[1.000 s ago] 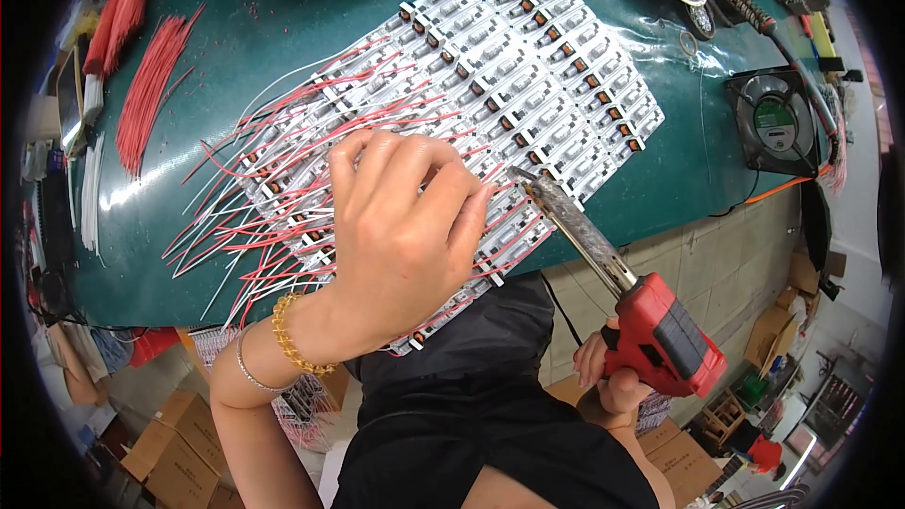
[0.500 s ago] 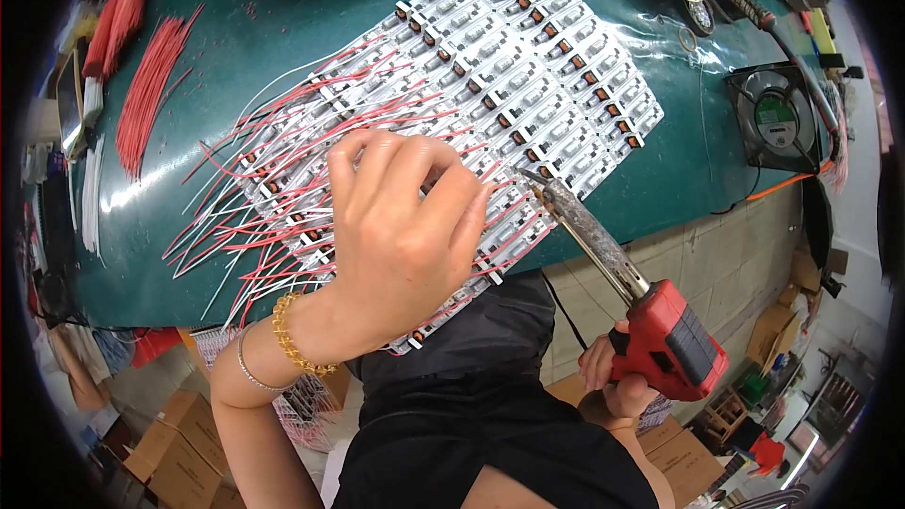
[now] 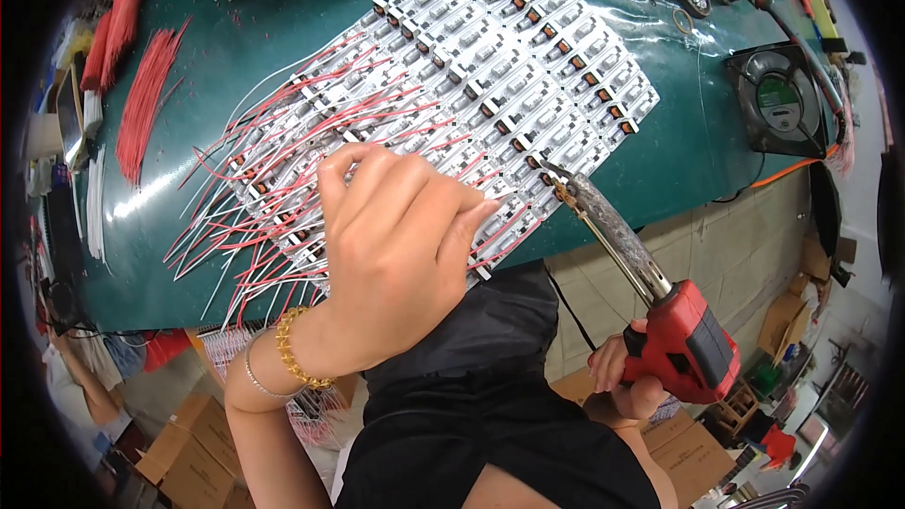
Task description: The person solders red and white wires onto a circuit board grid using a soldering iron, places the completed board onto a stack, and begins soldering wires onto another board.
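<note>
Holding a red soldering gun (image 3: 686, 344) in right-hand fingers (image 3: 609, 360)

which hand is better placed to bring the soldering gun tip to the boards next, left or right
Probably the right hand: it grips the red soldering gun, whose tip points at the circuit boards. The left hand is over the red and white wires, with no tool showing.
</note>
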Available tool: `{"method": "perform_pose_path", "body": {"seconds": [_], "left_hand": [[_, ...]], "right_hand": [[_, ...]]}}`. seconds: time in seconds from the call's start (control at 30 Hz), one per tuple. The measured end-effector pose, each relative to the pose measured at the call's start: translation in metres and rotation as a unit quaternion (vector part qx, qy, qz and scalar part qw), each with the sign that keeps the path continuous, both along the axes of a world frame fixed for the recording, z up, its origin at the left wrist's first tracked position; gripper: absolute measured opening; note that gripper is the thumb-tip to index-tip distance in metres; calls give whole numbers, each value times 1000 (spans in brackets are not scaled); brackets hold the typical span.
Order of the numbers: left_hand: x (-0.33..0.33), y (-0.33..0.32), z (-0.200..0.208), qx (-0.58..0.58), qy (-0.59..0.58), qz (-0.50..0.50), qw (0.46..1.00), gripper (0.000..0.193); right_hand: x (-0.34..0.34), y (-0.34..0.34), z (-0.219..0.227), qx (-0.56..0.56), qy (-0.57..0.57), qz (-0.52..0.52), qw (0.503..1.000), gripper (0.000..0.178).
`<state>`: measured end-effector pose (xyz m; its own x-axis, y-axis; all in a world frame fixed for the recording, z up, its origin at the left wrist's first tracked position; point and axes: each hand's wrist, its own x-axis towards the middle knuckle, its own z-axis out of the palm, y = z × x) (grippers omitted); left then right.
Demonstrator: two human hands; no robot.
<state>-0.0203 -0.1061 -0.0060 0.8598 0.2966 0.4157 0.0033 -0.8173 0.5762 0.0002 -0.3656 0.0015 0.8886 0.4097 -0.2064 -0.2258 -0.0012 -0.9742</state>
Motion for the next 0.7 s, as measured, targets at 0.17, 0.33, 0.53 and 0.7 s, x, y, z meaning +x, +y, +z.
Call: {"method": "perform_pose_path", "body": {"seconds": [0.17, 0.33, 0.53, 0.7], "left_hand": [[4, -4, -3, 16, 26, 28, 999, 13], [5, -4, -5, 17, 21, 25, 999, 13], [5, -4, -5, 12, 20, 26, 999, 13], [4, -3, -6, 14, 11, 29, 999, 13]], "right_hand": [[-8, -43, -15, -77, -1, 34, 996, 80], [-11, -58, -29, -134, 0, 59, 989, 78], [-2, -43, -25, -129, -45, 101, 985, 77], [-1, -32, -22, -62, -75, 67, 993, 78]]}}
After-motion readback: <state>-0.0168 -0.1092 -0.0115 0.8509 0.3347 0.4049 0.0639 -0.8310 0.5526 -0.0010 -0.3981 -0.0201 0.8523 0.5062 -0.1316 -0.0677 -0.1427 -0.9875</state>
